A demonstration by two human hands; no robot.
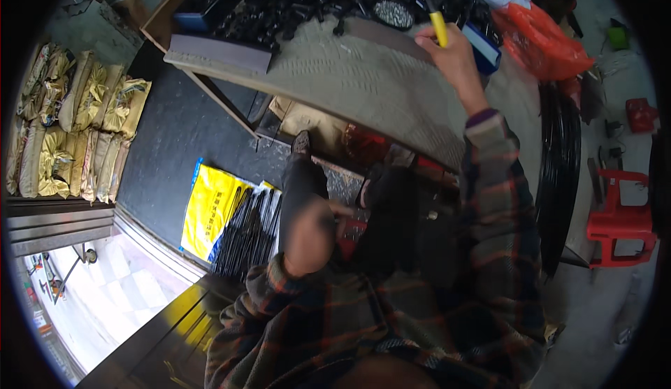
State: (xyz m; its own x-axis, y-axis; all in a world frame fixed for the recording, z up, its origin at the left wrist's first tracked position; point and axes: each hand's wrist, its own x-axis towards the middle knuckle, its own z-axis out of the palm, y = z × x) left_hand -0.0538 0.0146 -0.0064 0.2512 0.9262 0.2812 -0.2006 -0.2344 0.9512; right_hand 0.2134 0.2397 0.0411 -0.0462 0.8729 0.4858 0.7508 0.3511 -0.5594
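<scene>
My right hand (453, 52) is stretched out over the far side of a grey ridged workbench (363, 81) and is closed around the yellow handle of a tool (438, 27). The tool's dark upper end points toward a pile of small black parts (314, 1). My left hand (307, 232) is blurred and sits low by my left knee, above my dark trouser legs; I cannot tell whether it holds anything. Both arms wear plaid sleeves.
An orange plastic bag (542, 39) lies at the bench's right end, beside a big coil of black tubing (559, 172) and a red plastic stool (618, 221). A yellow sack (210, 211) with black rods (248, 232) lies on the floor. Stacked sacks (77, 130) line the left.
</scene>
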